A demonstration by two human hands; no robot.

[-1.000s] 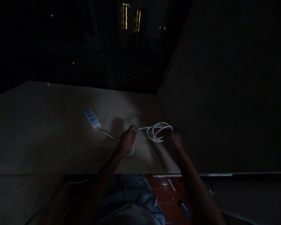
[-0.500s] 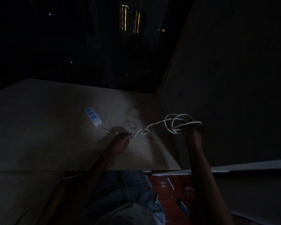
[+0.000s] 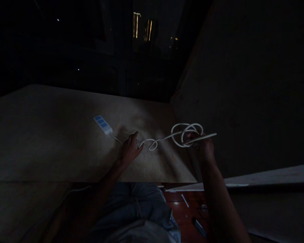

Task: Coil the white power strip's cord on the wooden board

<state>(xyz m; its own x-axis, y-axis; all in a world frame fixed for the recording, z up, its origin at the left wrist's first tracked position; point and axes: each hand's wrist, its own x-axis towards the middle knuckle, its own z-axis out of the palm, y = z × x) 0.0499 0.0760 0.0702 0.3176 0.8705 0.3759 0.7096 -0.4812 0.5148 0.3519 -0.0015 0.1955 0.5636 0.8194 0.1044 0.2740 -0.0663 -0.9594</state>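
A white power strip (image 3: 103, 124) with blue socket faces lies on the pale surface to the left. Its white cable (image 3: 164, 138) runs under my left hand (image 3: 130, 148), makes a small loop, and continues to a loose coil on the right. My left hand rests over the cable with thumb and fingers spread, touching it. Closed around part of the coil is my right hand (image 3: 204, 145), raised near the right wall; its fingertips are partly hidden by the loops and the dark.
The pale surface (image 3: 53, 148) ends at a front edge above my legs (image 3: 139, 206). A dark wall (image 3: 248, 101) stands at the right, and dark window panes are behind. On the reddish floor (image 3: 177, 216) lie a white strip (image 3: 184, 200) and a dark elongated object (image 3: 199, 227).
My left hand has opened, its fingers spreading over the cable. My right hand has moved slightly left with the coil, whose loops have shifted and tightened. The small loop has changed shape.
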